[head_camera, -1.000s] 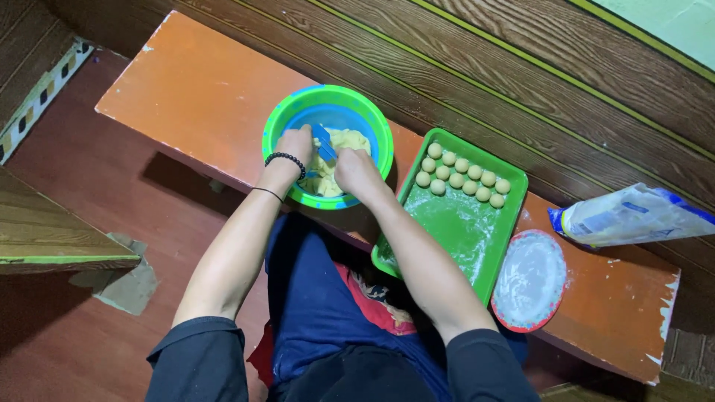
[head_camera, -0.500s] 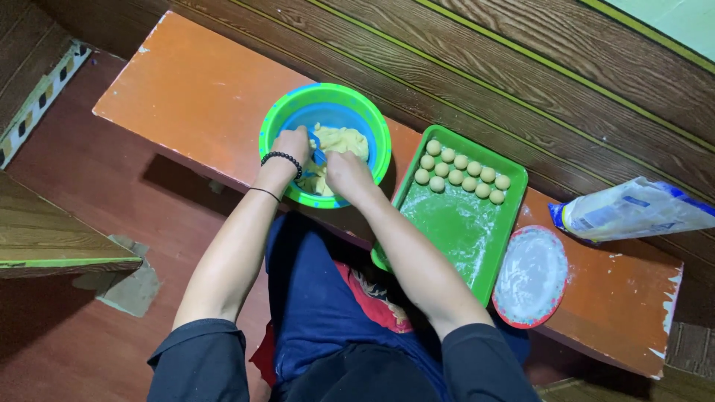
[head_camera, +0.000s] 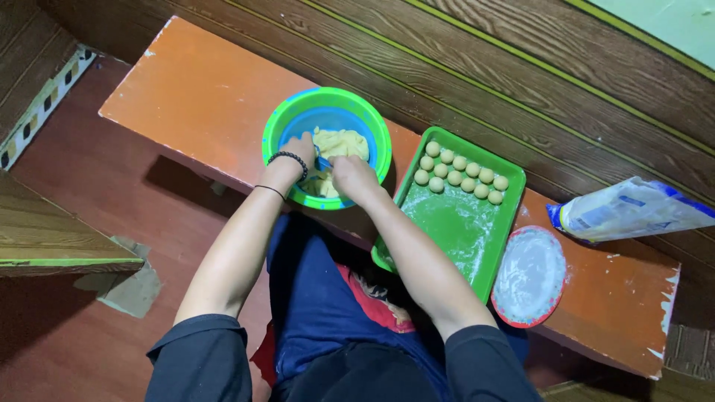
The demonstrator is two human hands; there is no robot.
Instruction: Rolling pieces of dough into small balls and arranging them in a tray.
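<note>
A green bowl (head_camera: 372,126) with a blue inside stands on the orange bench (head_camera: 201,97) and holds pale yellow dough (head_camera: 344,141). Both of my hands are inside it. My left hand (head_camera: 298,150), with a dark bead bracelet on the wrist, grips what looks like a blue tool at the bowl's near left. My right hand (head_camera: 354,177) presses into the dough at the near side. Whether its fingers close on dough is hidden.
To the right lies a green floured tray (head_camera: 462,223) with several small dough balls (head_camera: 459,170) in rows at its far end. A round red-rimmed plate of flour (head_camera: 530,277) and a flour bag (head_camera: 633,210) sit farther right. A wooden wall runs behind the bench.
The view shifted slightly. Both hands stayed in the bowl, working the dough with small movements toward its near side.
</note>
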